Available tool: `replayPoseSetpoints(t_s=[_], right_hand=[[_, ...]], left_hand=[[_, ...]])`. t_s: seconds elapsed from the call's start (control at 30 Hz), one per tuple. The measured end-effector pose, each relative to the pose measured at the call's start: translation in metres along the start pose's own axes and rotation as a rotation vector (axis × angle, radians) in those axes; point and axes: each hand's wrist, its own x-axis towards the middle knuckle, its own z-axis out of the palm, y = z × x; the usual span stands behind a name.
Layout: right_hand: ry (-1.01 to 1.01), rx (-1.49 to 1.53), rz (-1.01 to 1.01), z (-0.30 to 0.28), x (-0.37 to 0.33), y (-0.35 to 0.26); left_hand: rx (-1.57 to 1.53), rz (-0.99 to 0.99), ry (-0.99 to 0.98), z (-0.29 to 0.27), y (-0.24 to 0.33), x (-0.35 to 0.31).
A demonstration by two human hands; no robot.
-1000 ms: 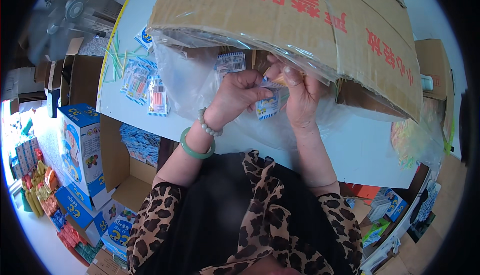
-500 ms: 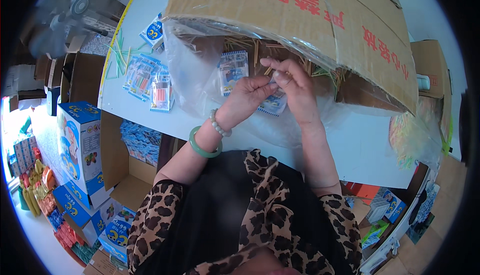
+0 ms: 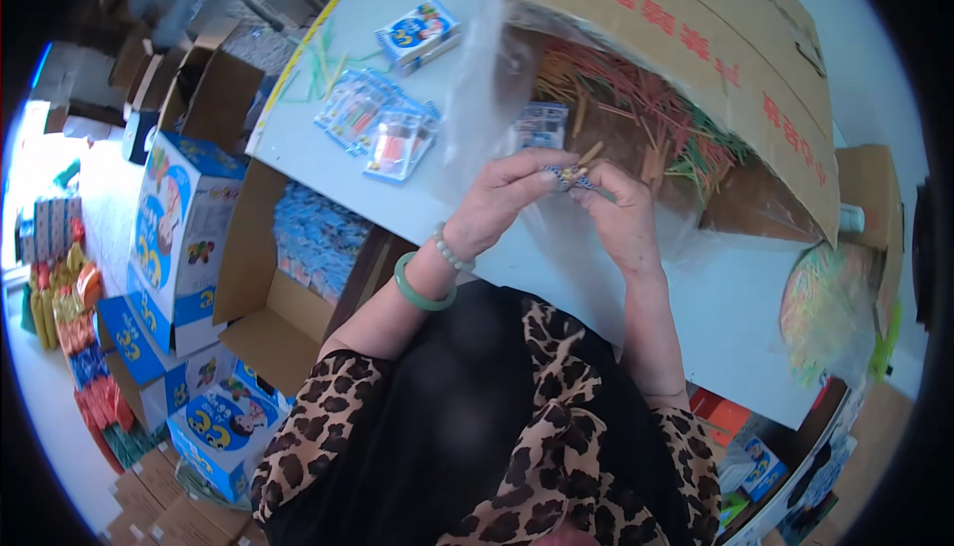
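Observation:
My left hand [image 3: 509, 196] and my right hand [image 3: 624, 218] meet in front of the tipped carton's mouth. Both pinch the blue-patterned edge of a small plastic packet [image 3: 570, 178]; most of it is hidden by my fingers. A few tan sticks [image 3: 591, 154] poke up between the hands. Just behind, a blue-and-white packet [image 3: 542, 125] lies on clear plastic at the opening. Inside the cardboard carton [image 3: 676, 19] are loose thin sticks [image 3: 636, 89] in red, green and tan.
Filled packets [image 3: 401, 143] and a small blue box [image 3: 417, 33] lie on the white table [image 3: 328, 173] to the left. Below them, an open carton holds many blue packets [image 3: 316, 238]. Blue printed boxes [image 3: 179, 228] stand farther left. A bag of pale sticks [image 3: 825, 308] hangs at right.
The view has swung left, so the table and carton appear farther right. My fingers have come together on the packet's edge, and more of the loose sticks in the carton show.

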Motion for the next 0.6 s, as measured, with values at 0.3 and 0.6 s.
replayPoseSetpoints(t_s=[0.3, 0.6], right_hand=[[-0.049, 0.071, -0.222, 0.045, 0.005, -0.009], [0.122, -0.497, 0.325, 0.049, 0.028, 0.006]], left_hand=[[-0.071, -0.246, 0.117, -0.031, 0.016, -0.036], [0.287, 0.062, 0.629, -0.133, 0.006, -0.041]])
